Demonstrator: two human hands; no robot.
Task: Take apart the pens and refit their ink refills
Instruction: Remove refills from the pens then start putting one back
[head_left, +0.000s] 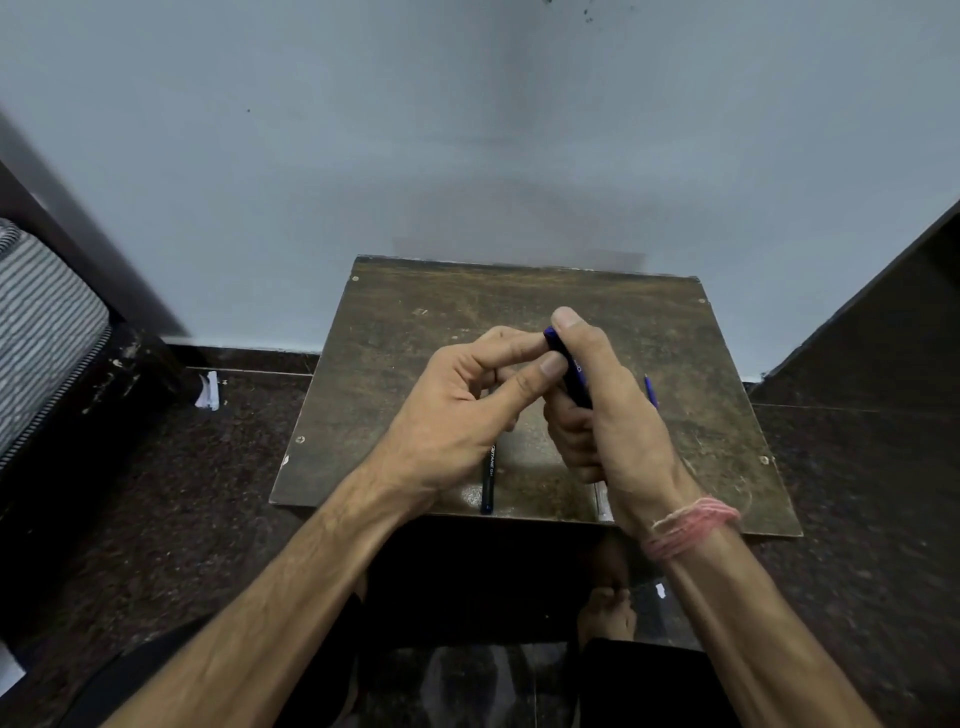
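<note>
Two bare hands meet above a worn wooden board (415, 332) set on a dark speckled floor (857, 493) against a pale wall (467, 130). Right hand (618, 415), a pink thread (691, 525) around its wrist, grips a dark blue pen (571, 371) upright-tilted; left hand (467, 405) pinches the pen's top end between thumb and forefinger. On the board lie a black pen (488, 480), a clear barrel (602, 501) near the front edge, and a blue refill (651, 391) beside the right hand.

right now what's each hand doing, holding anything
Left hand: thumb and forefinger pinch the top end of the blue pen.
Right hand: fingers curled round the same pen, holding it.
</note>
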